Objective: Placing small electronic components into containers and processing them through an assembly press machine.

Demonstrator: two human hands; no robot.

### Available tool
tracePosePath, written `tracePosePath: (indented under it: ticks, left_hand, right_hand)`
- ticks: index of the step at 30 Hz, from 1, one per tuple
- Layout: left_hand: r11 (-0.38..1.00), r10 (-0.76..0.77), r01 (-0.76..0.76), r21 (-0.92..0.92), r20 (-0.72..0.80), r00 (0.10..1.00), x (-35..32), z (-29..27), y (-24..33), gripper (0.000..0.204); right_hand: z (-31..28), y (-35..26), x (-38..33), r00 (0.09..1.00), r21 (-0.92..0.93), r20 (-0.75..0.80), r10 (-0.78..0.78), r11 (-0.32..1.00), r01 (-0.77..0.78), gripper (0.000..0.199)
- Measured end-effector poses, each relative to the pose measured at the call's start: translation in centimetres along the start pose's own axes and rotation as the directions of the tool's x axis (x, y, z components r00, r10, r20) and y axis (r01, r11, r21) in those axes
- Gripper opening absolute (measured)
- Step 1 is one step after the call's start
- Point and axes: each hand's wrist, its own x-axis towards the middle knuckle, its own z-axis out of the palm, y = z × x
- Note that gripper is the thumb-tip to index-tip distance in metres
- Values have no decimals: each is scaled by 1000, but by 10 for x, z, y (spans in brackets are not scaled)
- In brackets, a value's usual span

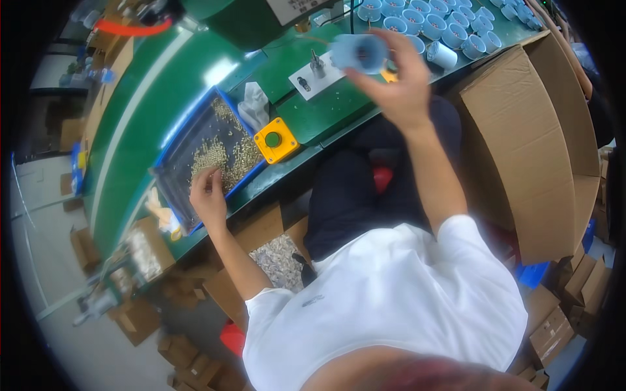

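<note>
The green counter [313, 117] runs diagonally from the lower left to the upper right of the frame, with a large open cardboard box [528, 150] at its right end. A blue-rimmed tray [171, 146] of small brass-coloured parts [225, 153] sits left of centre on the counter, a yellow push-button box [276, 139] touching its right corner. A cluster of pale blue cups [443, 26] stands along the top edge of the frame.

The person's right arm rises from the white sleeve, forearm stretched toward the upper middle of the frame, wrist bent. The right hand [398, 88] grips a pale blue cup [360, 52], raised above the counter, its open mouth turned toward the camera, fingers wrapped round its side.

The left arm reaches out to the left of centre, elbow bent. The left hand [208, 192] rests on the tray's lower part, fingers curled down among the brass parts; whether it pinches any cannot be told.
</note>
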Motion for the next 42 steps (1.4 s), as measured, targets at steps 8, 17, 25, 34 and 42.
tracePosePath:
  ticks: [8, 17, 25, 34, 42]
  left_hand:
    - [999, -7, 6, 36, 13, 1000, 1, 4, 8, 11]
    - [1000, -21, 21, 21, 22, 1000, 1, 9, 6, 12]
    - [996, -65, 63, 56, 27, 998, 0, 8, 8, 14]
    - [990, -75, 75, 122, -2, 997, -3, 7, 10, 14]
    - [994, -70, 67, 83, 35, 997, -1, 5, 14, 13]
  right_hand:
    - [48, 3, 14, 988, -98, 19, -151, 984, 152, 63]
    - [47, -5, 33, 976, -245, 121, -179, 948, 204, 61]
    - [57, 12, 27, 939, -88, -81, -334, 941, 327, 62]
    - [52, -14, 35, 977, -168, 204, -64, 981, 99, 65]
    - [55, 2, 12, 989, -12, 136, -50, 999, 52, 62]
